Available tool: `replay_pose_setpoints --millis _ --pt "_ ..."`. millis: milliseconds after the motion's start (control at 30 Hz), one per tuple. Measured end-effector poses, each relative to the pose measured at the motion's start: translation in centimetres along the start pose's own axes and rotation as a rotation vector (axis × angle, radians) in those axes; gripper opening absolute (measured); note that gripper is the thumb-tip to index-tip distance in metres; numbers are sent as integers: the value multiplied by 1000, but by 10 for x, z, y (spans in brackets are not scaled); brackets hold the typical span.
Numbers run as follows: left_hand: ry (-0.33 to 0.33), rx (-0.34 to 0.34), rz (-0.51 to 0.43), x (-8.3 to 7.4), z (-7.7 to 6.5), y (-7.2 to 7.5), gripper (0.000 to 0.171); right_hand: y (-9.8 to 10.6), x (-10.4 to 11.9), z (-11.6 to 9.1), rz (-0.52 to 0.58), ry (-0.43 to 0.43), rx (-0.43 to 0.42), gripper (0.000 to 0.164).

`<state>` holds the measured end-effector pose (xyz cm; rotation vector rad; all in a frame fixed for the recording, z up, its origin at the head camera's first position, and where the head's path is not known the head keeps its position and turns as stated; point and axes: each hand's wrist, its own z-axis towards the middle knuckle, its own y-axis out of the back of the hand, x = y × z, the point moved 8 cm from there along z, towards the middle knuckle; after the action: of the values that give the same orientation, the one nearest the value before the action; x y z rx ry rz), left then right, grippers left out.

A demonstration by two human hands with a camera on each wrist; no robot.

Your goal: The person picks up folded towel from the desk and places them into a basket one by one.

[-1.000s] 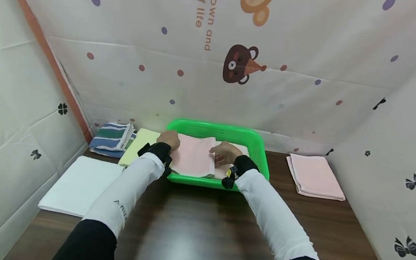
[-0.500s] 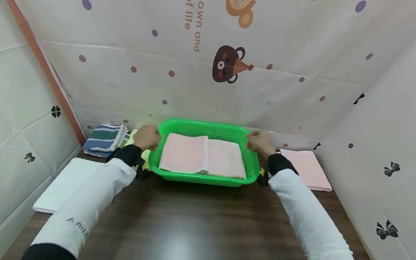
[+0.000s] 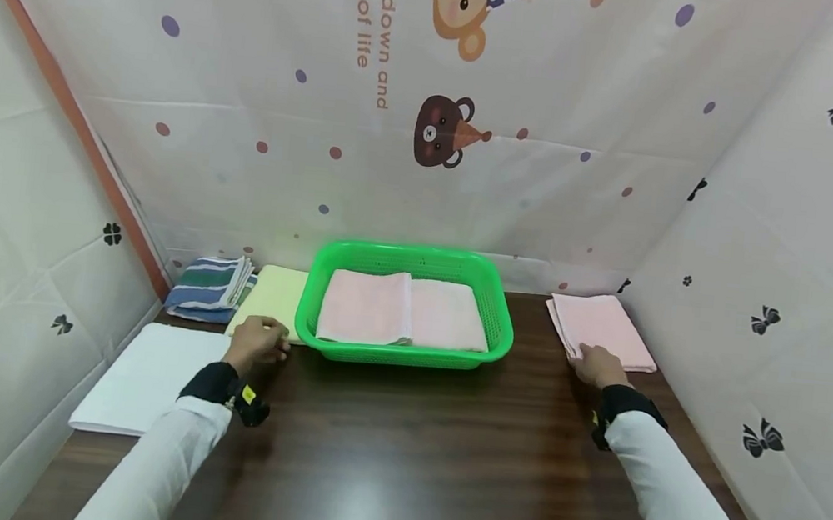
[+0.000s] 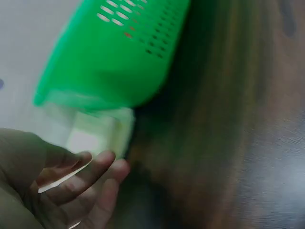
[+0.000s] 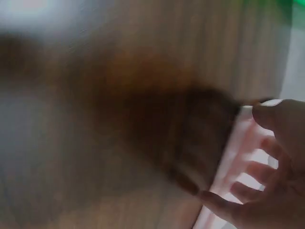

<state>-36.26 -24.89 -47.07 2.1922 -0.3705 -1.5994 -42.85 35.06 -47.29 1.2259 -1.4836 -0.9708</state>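
My right hand (image 3: 597, 365) is at the near left edge of a folded pink towel (image 3: 606, 324) on the right side of the table. In the right wrist view its spread fingers (image 5: 257, 171) lie over the towel's folded edge, not gripping it. My left hand (image 3: 255, 342) hovers by the near edge of a folded yellow towel (image 3: 276, 290), fingers loosely bent and holding nothing. Between the hands stands a green plastic basket (image 3: 399, 357), with two folded pink towels (image 3: 365, 307) lying side by side in it.
Left of the yellow towel lies a folded striped blue and green towel (image 3: 206, 288). A folded white towel (image 3: 149, 377) is nearer the front left. Patterned white cloth walls (image 3: 364, 180) enclose the dark wooden table (image 3: 397, 459) at the back and both sides.
Both hands have come away from the towels in the basket and moved apart. The right has reached the pink towel at right; the left has moved to the yellow towel's near edge.
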Motion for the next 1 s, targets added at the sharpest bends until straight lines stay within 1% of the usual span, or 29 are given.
replay_pose_setpoints --millis 67,133,167,233,300,333,400,467,500,567,600,667,733,767,867,1000 --pt "27 16 -8 13 -3 -8 37 -2 -3 -3 -18 -10 38 59" --pt "30 4 2 22 -5 -11 36 -1 -2 -6 -37 -45 84 63" --pt "28 -5 9 24 -6 -12 37 1 -1 -7 -39 -77 118 65" --pt "28 -31 30 27 -9 -13 36 4 3 -10 -56 -99 195 66" --pt "19 -45 43 27 -11 -13 37 8 7 -10 -57 -86 270 61" --pt "19 -49 44 27 -13 -13 37 10 7 -9 -35 -89 285 58" --pt "25 -48 38 27 -16 -13 35 18 5 -8 2 -93 242 48" --pt "39 -29 30 28 -18 -13 34 24 -3 -5 33 -106 154 40" --pt "49 -17 24 28 -19 -13 33 25 -9 -5 58 -125 111 39" --pt "60 11 14 29 -21 -13 32 24 -21 -7 83 -155 47 49" --pt "63 28 11 29 -22 -14 32 22 -25 -8 91 -160 46 59" --pt "66 52 4 29 -25 -14 32 14 -32 -12 114 -157 99 78" --pt "60 78 9 29 -28 -15 32 9 -32 -16 116 -121 168 90" --pt "62 86 9 29 -30 -16 32 7 -30 -19 118 -111 199 94" --pt "64 123 29 30 -38 -19 31 -1 -23 -27 119 -84 292 95" --pt "125 174 58 35 -48 -22 30 -19 -14 -42 129 -89 390 95"
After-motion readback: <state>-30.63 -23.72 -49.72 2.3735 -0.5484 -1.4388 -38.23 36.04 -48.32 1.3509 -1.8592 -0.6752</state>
